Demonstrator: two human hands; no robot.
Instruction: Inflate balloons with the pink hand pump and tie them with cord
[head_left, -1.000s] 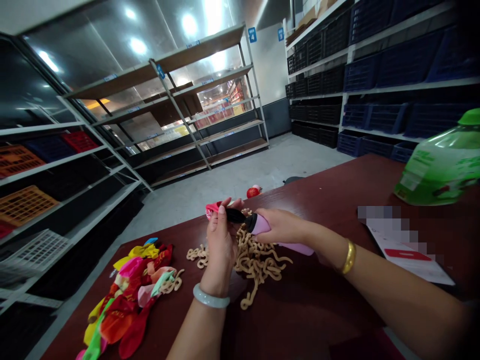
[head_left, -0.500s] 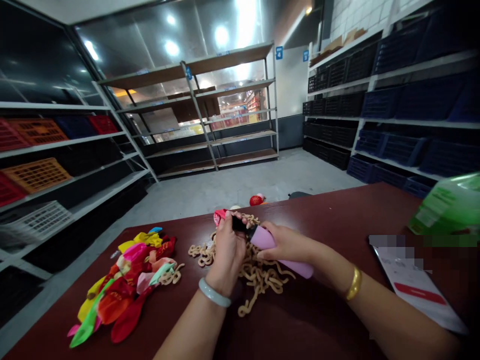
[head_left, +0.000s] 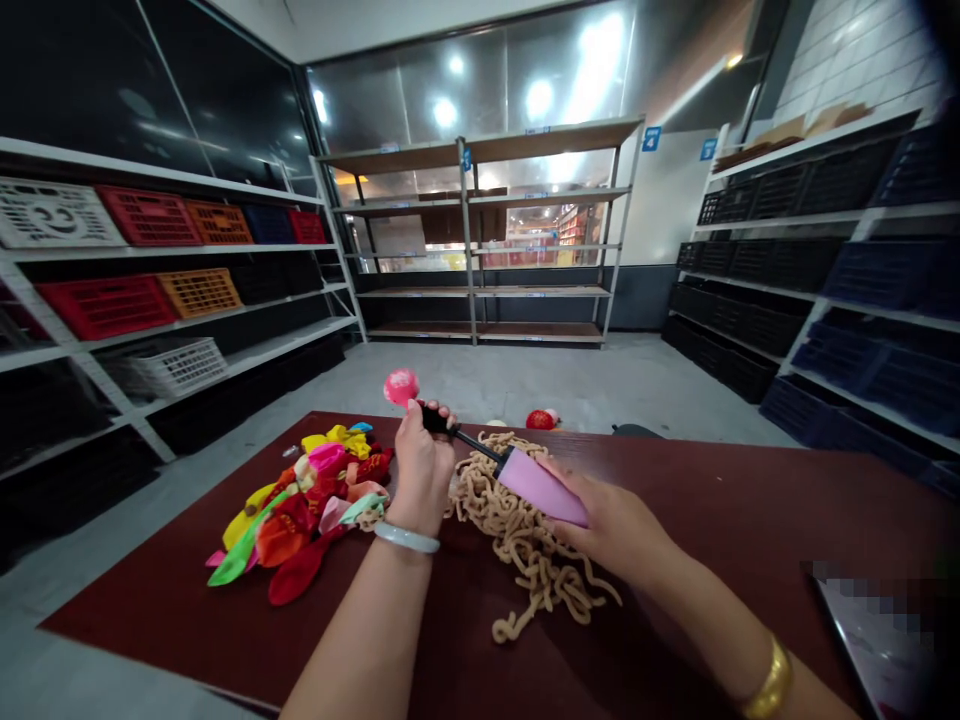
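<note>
My left hand (head_left: 421, 462) is closed around the black nozzle end of a hand pump, pinching the neck of a small pink balloon (head_left: 401, 386) that is slightly swollen. My right hand (head_left: 609, 520) grips the pink pump barrel (head_left: 541, 486), which is drawn back so that a thin black rod shows between barrel and nozzle. Both hands hover over a tangle of beige cord (head_left: 525, 535) on the dark red table (head_left: 675, 500). A heap of flat coloured balloons (head_left: 300, 510) lies just left of my left wrist.
A red balloon (head_left: 541, 419) lies on the grey floor beyond the table's far edge. A paper sheet (head_left: 885, 640) sits at the table's right corner. Metal shelving with coloured crates (head_left: 150, 290) lines the left, dark crates the right.
The view swung left and the green bottle left the picture. My right hand pulled the pump barrel back, exposing the rod. The pink balloon at the nozzle has puffed up.
</note>
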